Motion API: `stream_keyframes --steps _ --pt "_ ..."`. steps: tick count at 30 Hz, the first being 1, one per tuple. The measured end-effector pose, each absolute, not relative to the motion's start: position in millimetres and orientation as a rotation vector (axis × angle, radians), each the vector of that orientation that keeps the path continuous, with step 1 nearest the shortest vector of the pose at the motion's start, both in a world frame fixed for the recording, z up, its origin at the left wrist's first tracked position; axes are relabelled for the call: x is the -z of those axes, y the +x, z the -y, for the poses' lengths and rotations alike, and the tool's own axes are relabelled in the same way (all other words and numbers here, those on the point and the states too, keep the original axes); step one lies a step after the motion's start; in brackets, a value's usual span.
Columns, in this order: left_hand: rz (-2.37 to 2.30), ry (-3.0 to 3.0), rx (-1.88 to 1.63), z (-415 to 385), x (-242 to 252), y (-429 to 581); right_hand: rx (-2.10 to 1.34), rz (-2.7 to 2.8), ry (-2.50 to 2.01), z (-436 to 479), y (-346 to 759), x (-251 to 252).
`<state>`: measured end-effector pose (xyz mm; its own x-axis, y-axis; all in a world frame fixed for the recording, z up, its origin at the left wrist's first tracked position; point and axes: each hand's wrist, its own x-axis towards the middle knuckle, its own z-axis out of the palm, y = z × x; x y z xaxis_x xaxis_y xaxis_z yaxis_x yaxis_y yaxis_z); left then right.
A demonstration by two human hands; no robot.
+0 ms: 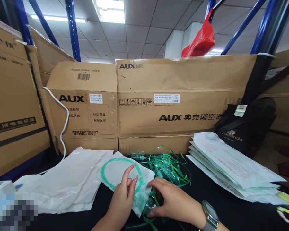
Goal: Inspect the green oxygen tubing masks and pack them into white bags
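A coil of pale green tubing (106, 163) lies on a white pouch (145, 168) in the middle of the table. In front of it is my left hand (125, 189), its index finger and thumb apart, other fingers curled, nothing visibly held. My right hand (170, 199) curves round a clear green plastic piece (149, 203) with a green strap (149, 221), seemingly a breathing mask. The palm and fingers hide part of that piece. Just behind my hands lies a tangle of green tubes and straps (167, 165) with clear plastic parts.
White pouches (62, 189) lie at the left, near a white cable (65, 125). A stack of printed white pouches (231, 163) stands at the right, beside a black bag (245, 122). Large cardboard boxes (144, 125) wall off the black tabletop (98, 211) at the back.
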<state>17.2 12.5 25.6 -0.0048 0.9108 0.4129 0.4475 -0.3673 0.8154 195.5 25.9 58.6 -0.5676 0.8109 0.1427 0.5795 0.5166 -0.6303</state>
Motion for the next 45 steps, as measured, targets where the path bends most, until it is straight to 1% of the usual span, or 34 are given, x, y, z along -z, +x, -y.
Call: stream_keyframes --steps 4,10,12,18,21,30,36,40,45 --pt "-1.45 2.039 -1.17 -11.0 -24.1 16.2 -0.75 2.459 -1.284 -28.3 196.3 -51.9" --pt "-1.595 2.29 -0.937 -11.8 -25.5 12.2 -0.902 2.22 -1.255 -42.2 190.7 -38.5" --pt "-1.624 2.282 -0.936 -11.9 -26.1 12.3 -1.009 2.104 -1.203 -47.6 189.7 -37.5" --pt "-1.588 2.254 -0.974 -10.8 -27.4 13.1 -1.469 1.791 -1.083 -49.0 182.0 -33.9" --pt "-1.616 2.251 -0.963 -11.1 -27.2 12.3 -1.58 1.729 -1.003 -46.1 180.0 -33.2" --pt "-1.591 2.301 -1.023 -12.0 -25.6 10.0 -1.611 1.632 -0.925 -46.8 181.0 -36.0" --pt "-1.57 2.268 -1.09 -10.7 -28.7 11.6 -1.553 1.363 -0.864 -40.7 179.9 -47.3" --pt "-1.561 2.25 -1.151 -10.9 -29.6 11.6 -1.57 1.277 -0.787 -38.8 177.0 -45.6" --pt "-1.499 2.265 -1.271 -11.2 -29.8 9.5 -1.451 1.257 -0.804 -34.1 169.4 -42.4"
